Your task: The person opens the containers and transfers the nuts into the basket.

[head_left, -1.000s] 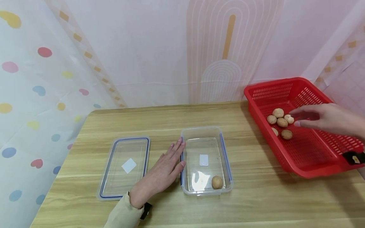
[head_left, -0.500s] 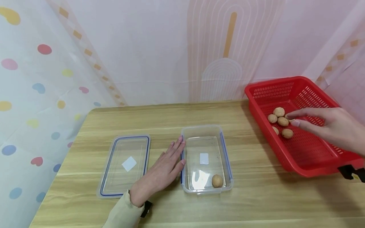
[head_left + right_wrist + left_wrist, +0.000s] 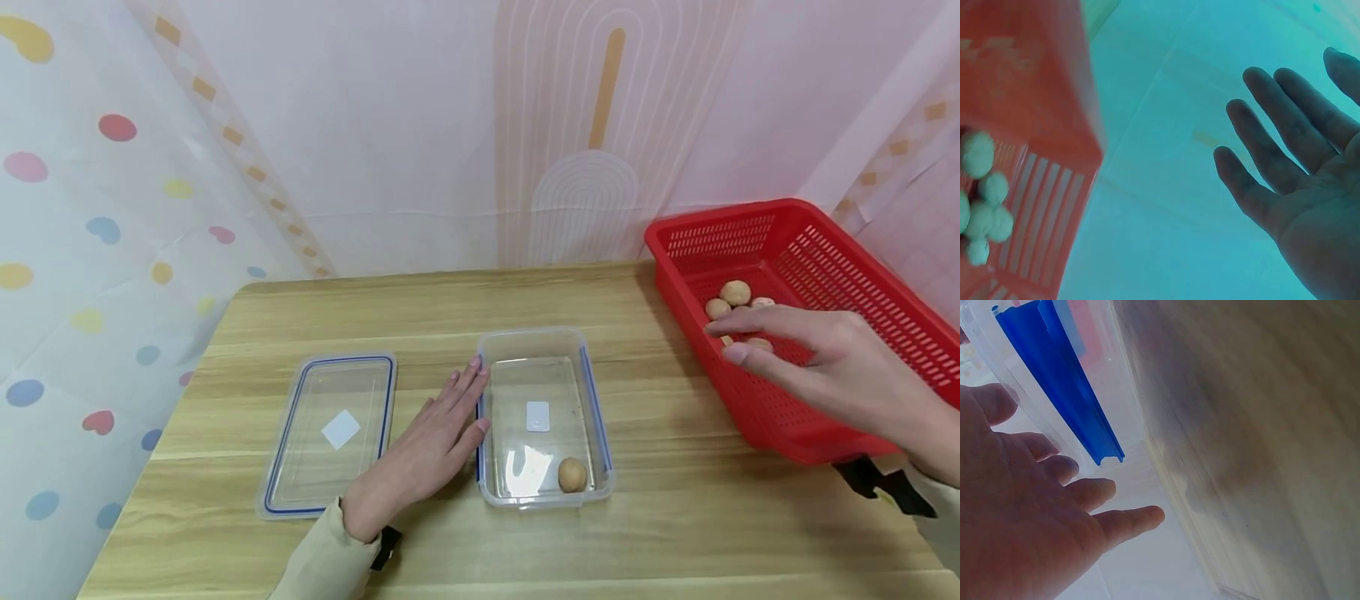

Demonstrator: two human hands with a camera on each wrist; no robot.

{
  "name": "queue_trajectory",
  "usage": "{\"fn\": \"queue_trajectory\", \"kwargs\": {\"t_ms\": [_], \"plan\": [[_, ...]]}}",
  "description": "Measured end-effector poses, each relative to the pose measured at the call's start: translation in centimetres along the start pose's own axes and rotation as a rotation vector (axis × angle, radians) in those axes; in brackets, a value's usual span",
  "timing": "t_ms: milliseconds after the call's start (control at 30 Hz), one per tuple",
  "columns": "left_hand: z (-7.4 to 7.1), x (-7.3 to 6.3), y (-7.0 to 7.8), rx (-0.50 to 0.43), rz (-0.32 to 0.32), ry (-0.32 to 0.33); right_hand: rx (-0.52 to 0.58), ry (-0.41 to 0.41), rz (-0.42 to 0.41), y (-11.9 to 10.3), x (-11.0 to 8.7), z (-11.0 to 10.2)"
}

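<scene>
My left hand [image 3: 427, 462] lies with extended fingers along the left side of a clear plastic food container [image 3: 555, 379]. One walnut [image 3: 572, 475] sits in that container's near right corner. In the left wrist view, the fingers reach beside the container's blue clip [image 3: 1060, 381]. My right hand [image 3: 832, 354] hovers over the near left part of a red basket [image 3: 787, 442], thumb and forefinger apart over several walnuts [image 3: 735, 292]. Some walnuts are partly hidden behind it. The right wrist view shows the right palm bare, fingers spread, with the walnuts [image 3: 977, 153] lying inside the basket.
A clear lid with a blue seal [image 3: 330, 483] lies flat on the wooden table [image 3: 435, 317], left of the container. Behind the table hangs a patterned cloth backdrop [image 3: 390, 167]. The basket stands at the table's right side.
My right hand has shifted left and toward me, from the pale walnut to the basket's near left wall. The left hand, container and lid stay put.
</scene>
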State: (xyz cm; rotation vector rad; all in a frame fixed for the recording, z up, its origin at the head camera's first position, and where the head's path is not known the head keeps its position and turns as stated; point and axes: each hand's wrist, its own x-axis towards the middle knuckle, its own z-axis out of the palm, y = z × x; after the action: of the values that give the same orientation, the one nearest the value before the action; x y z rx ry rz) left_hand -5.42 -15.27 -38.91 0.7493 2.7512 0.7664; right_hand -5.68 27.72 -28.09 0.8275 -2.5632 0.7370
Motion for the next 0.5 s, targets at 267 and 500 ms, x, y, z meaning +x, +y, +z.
{"fn": "queue_trajectory", "kwargs": {"t_ms": [267, 500], "plan": [[0.0, 0.0, 0.0, 0.007, -0.004, 0.001, 0.049, -0.031, -0.089, -2.6, 0.6, 1.4], [0.0, 0.0, 0.0, 0.011, -0.009, 0.006, 0.175, -0.041, -0.163, -3.8, 0.8, 3.9]]}}
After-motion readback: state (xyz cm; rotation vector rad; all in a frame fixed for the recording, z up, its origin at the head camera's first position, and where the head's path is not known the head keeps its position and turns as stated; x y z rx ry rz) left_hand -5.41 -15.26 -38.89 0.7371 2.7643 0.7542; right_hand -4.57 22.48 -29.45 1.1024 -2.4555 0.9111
